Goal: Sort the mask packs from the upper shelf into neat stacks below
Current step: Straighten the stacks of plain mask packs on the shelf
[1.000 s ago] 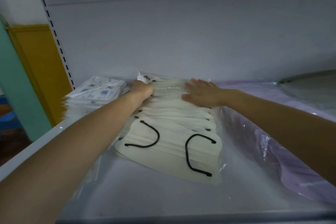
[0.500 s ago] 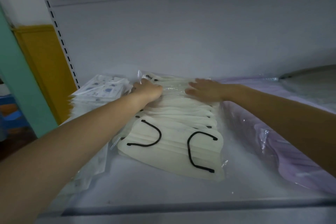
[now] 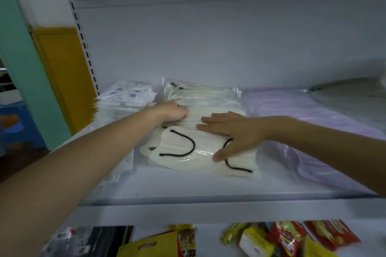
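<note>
Since half a second ago the right hand (image 3: 236,133) has slid from the far end of the heap of cream-coloured face masks with black ear loops in clear plastic packs (image 3: 179,141) toward 6 o'clock. It now lies flat across the nearest packs, its grip spread wide, palm down and thumb at the front edge. The left hand (image 3: 173,112) has kept its place at the heap's 9 o'clock edge. Its fingers are curled and their tips are buried among the packs, so I cannot tell whether that grip is pinching a pack or only bracing the side.

My view has also tipped down. The grey-white upper shelf (image 3: 188,185) now shows its front lip, and at 6 o'clock below it the lower shelf holds red and yellow snack packets (image 3: 288,238).

The cream packs are all on the upper shelf, fanned rather than squared. A stack of white patterned sachets (image 3: 125,98) sits just beside them at 9 o'clock, and lilac masks in clear wrap (image 3: 302,115) lie at 3 o'clock.

I read this as gathering the heap before lifting it down. Nothing has reached the lower level yet, and the slippery film could let the packs slide apart.
</note>
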Tool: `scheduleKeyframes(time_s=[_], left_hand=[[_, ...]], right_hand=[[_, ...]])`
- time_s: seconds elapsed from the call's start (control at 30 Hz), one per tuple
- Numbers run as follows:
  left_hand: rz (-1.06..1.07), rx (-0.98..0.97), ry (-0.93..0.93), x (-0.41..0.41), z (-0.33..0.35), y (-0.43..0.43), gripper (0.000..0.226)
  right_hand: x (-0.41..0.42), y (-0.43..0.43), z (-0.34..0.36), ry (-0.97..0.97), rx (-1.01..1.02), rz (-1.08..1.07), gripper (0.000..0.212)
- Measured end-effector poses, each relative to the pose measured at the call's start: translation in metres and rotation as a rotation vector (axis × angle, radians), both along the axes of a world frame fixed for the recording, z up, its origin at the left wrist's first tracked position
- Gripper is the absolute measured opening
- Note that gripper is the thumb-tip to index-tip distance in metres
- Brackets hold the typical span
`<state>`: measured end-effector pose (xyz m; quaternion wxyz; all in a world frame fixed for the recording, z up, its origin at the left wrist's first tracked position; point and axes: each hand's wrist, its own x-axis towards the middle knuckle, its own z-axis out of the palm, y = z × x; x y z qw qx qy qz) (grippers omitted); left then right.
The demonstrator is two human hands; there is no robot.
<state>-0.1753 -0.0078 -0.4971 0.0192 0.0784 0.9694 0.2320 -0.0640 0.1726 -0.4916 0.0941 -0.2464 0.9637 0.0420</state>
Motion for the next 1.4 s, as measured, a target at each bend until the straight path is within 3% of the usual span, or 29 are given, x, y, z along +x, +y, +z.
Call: scheduleKeyframes(time_s=[0.1, 0.27, 0.33, 0.43, 0.5, 0.57, 0.7, 0.9, 1.03, 1.13, 1.2, 1.4], left_hand=[[-0.032, 0.068, -0.027, 0.005, 0.005, -0.002, 0.017], [-0.142, 0.065, -0.056, 0.009, -0.003, -0.008, 0.061], [-0.178, 0.04, -0.074, 0.01, -0.009, -0.007, 0.067], [-0.122, 0.05, 0.076, 0.01, -0.014, -0.007, 0.064], [-0.107, 0.064, 0.046, 0.012, -0.016, -0.007, 0.069], [-0.12, 0.088, -0.004, 0.012, -0.02, -0.007, 0.072], [-0.135, 0.059, 0.021, 0.003, -0.018, -0.008, 0.028], [-0.141, -0.169, 0.086, -0.004, -0.017, -0.003, 0.035], [-0.203, -0.161, 0.224, -0.008, -0.012, 0.001, 0.048], [-0.29, -0.289, 0.065, -0.006, -0.013, 0.004, 0.051], [-0.269, -0.317, 0.021, -0.009, -0.013, 0.006, 0.054], [-0.249, -0.253, 0.039, -0.005, -0.017, 0.013, 0.053]], right_hand=[[0.001, 0.008, 0.01, -0.077, -0.03, -0.032, 0.082], [0.002, 0.01, -0.001, -0.103, -0.064, -0.051, 0.078], [0.001, 0.011, 0.0, -0.158, -0.176, -0.082, 0.073], [-0.013, 0.009, 0.002, 0.02, -0.372, -0.217, 0.074], [-0.019, 0.005, -0.005, 0.1, -0.224, -0.279, 0.079], [-0.022, 0.007, -0.013, 0.025, -0.11, -0.281, 0.082], [-0.027, 0.012, -0.009, 0.133, -0.147, -0.309, 0.083], [-0.029, 0.016, -0.013, 0.087, -0.149, -0.272, 0.089], [-0.046, 0.016, -0.013, 0.137, -0.127, -0.34, 0.093], [-0.05, 0.016, -0.014, 0.036, -0.114, -0.322, 0.085], [-0.057, 0.016, -0.009, 0.097, -0.153, -0.336, 0.077], [-0.073, 0.022, -0.025, 0.055, -0.118, -0.395, 0.093]])
